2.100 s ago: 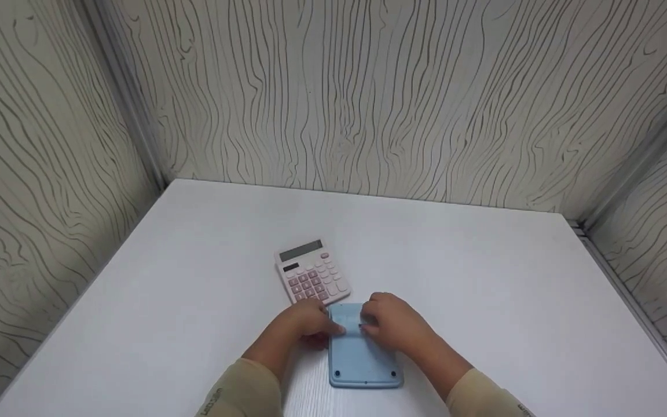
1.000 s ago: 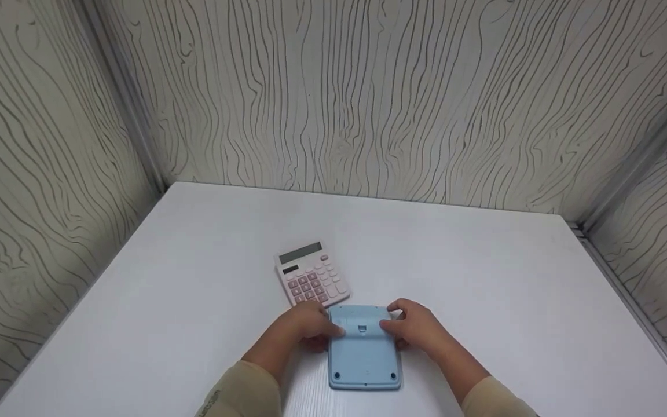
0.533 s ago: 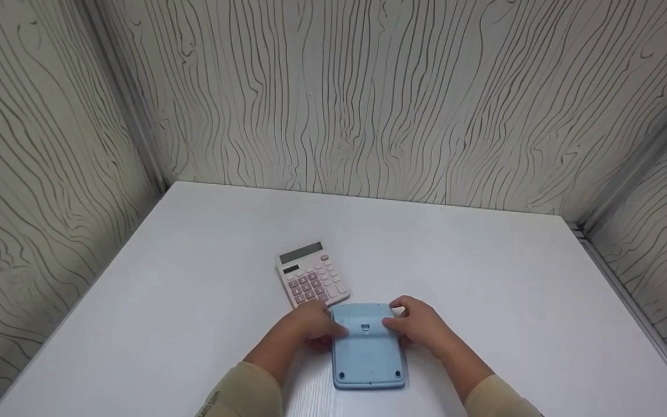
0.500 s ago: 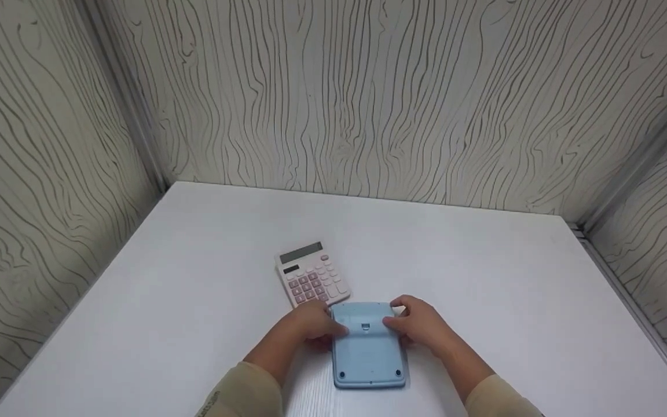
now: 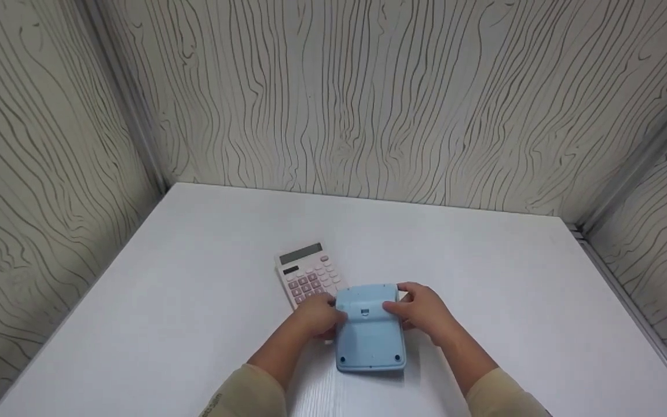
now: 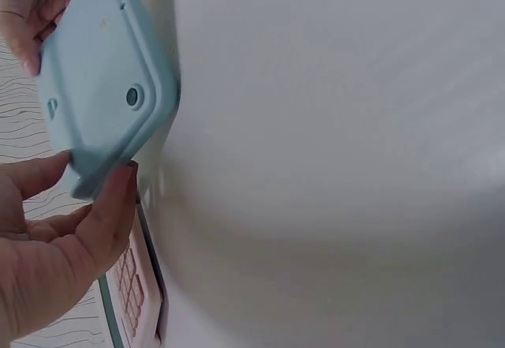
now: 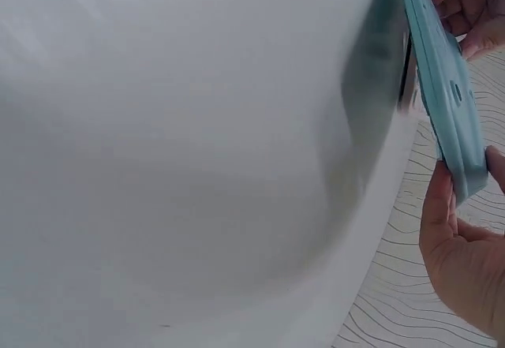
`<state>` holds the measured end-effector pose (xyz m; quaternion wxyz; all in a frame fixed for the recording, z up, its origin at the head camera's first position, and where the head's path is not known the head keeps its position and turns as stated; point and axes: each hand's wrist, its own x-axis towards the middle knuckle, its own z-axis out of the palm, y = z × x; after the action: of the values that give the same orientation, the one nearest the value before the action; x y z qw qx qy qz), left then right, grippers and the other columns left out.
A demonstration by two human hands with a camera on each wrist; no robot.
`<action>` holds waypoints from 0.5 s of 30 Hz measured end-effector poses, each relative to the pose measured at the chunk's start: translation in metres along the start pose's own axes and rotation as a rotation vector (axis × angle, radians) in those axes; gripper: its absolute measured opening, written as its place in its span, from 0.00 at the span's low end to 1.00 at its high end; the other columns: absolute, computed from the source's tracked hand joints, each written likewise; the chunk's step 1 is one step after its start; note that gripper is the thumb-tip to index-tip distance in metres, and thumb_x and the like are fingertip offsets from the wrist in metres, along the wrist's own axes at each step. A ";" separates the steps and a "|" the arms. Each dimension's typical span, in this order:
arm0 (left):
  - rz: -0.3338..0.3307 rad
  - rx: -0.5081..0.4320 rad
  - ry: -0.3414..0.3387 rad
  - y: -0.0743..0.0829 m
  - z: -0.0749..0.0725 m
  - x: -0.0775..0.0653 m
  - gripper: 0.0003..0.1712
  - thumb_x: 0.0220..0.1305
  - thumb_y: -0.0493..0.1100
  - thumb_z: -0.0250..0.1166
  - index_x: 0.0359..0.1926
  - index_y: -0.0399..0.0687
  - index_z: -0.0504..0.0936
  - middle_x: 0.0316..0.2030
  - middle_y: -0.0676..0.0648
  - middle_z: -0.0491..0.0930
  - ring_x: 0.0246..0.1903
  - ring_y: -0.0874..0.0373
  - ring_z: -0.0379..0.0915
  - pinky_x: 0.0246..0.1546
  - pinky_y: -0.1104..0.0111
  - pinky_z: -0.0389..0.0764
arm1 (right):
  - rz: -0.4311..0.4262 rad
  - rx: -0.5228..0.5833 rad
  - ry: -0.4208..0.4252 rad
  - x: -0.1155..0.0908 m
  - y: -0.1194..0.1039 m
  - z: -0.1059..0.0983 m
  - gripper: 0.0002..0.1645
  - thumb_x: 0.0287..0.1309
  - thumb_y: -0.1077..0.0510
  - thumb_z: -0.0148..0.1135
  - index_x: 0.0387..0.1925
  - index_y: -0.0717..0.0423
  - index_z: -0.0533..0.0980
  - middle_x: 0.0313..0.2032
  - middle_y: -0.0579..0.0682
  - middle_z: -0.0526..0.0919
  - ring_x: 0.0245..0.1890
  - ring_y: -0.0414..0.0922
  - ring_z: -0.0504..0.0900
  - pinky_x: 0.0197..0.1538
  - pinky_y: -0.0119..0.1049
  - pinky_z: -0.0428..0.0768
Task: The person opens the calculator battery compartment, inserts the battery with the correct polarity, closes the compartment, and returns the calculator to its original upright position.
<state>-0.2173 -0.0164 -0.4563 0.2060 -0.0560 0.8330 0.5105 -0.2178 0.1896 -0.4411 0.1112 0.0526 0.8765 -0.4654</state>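
Note:
A light blue calculator (image 5: 370, 339) is held back side up between both hands, its far end tilted up off the table. Two dark round feet and a small latch slot show on its back; its keys are hidden underneath. My left hand (image 5: 317, 315) grips the left edge, thumb on the back and fingers under it. Along the right edge my right hand (image 5: 426, 315) pinches it the same way. Just beyond lies a pink calculator (image 5: 304, 275), face up, its lower part overlapped by the left hand and the blue calculator in the head view.
The white table (image 5: 194, 324) meets a wood-grain patterned wall (image 5: 339, 104) at the back. More patterned panels with grey metal corner posts (image 5: 131, 104) stand at the left and right sides.
The right hand has moved from the middle of the blue calculator's back to its right edge. Both hands have since raised the calculator and shifted it forward. The pink one stays put.

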 end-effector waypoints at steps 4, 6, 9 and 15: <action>0.005 -0.050 0.005 0.002 0.005 -0.002 0.38 0.55 0.53 0.64 0.60 0.35 0.65 0.46 0.41 0.75 0.37 0.53 0.76 0.33 0.63 0.80 | -0.035 0.025 0.029 -0.001 -0.008 -0.001 0.40 0.46 0.49 0.69 0.59 0.61 0.66 0.31 0.52 0.74 0.28 0.44 0.76 0.33 0.37 0.80; -0.008 -0.068 0.008 0.004 0.007 -0.004 0.45 0.53 0.61 0.63 0.62 0.35 0.63 0.52 0.39 0.73 0.41 0.50 0.76 0.34 0.62 0.80 | -0.059 0.041 0.039 -0.001 -0.013 -0.001 0.39 0.46 0.50 0.69 0.58 0.60 0.67 0.29 0.52 0.73 0.27 0.43 0.75 0.33 0.36 0.80; -0.032 -0.096 0.003 0.007 0.010 -0.006 0.54 0.48 0.71 0.59 0.65 0.37 0.59 0.58 0.37 0.68 0.46 0.47 0.74 0.36 0.59 0.80 | -0.094 0.062 0.047 -0.002 -0.019 0.001 0.38 0.46 0.51 0.70 0.58 0.58 0.68 0.28 0.51 0.72 0.26 0.43 0.73 0.32 0.35 0.79; -0.039 -0.217 -0.075 0.012 0.012 -0.009 0.63 0.43 0.81 0.50 0.67 0.38 0.53 0.62 0.31 0.58 0.54 0.35 0.64 0.39 0.50 0.77 | -0.175 0.103 0.004 -0.008 -0.028 0.007 0.37 0.48 0.51 0.68 0.60 0.57 0.67 0.29 0.50 0.73 0.28 0.43 0.73 0.34 0.35 0.79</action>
<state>-0.2098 -0.0015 -0.4477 0.2397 -0.0751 0.7634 0.5951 -0.2145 0.1683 -0.4198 0.0656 -0.0176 0.8529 -0.5177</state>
